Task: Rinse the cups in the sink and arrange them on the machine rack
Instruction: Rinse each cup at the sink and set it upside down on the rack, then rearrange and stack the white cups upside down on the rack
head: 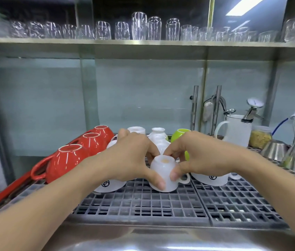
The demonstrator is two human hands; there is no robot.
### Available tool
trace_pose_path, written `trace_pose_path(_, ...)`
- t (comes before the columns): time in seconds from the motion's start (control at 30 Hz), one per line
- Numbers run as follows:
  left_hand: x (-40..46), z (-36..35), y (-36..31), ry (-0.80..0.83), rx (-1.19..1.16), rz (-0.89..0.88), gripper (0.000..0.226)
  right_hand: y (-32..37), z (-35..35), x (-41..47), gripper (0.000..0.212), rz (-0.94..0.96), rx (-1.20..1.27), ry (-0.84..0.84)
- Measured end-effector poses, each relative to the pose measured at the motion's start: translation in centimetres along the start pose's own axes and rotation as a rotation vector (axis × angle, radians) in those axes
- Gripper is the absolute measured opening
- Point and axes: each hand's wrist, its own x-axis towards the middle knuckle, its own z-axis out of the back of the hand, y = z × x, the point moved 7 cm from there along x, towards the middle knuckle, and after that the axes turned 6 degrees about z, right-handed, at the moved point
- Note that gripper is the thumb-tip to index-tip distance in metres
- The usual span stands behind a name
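Both hands, left [132, 156] and right [199, 156], grasp an upturned white cup [164, 173] on the machine rack [179, 205]. Crowded between neighbouring cups [210, 178], it could clink or tip if set down carelessly.

Both arms reach forward; left hand [130, 156] and right hand [199, 156] fingers curled.

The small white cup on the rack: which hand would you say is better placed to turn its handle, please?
Probably the right hand: the small white cup has its handle on that side, just beside the right thumb.
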Motion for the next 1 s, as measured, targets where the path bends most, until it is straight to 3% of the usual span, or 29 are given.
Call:
trace_pose_path(0.33, -0.1, -0.2, -0.4, -0.086, 0.062, -0.045, 0.063, -0.4, -0.3, -0.5, 0.032, 0.001, -0.014, -0.010)
trace_pose_path(0.47, -0.9, 0.8, -0.4, -0.196, 0.097, -0.090, 0.073, -0.7, 0.5, -1.4, 0.062, -0.064, -0.039, -0.052)
trace_pose_path(0.57, -2.2, 3.0, -0.4, -0.408, 0.052, -0.171, 0.069, -1.0, 2.6, -2.8, 0.063, -0.087, 0.009, -0.219)
trace_pose_path(0.8, -3.9, 6.6, 2.5, -0.768, -0.045, -0.128, 0.037, -2.1, 5.6, -4.9, 0.008, -0.068, 0.045, -0.683)
trace_pose_path(1.0, -4.4, 7.4, 3.6, -0.875, -0.073, -0.038, 0.037, -1.7, 5.8, -5.6, 0.020, -0.024, -0.030, -0.872)
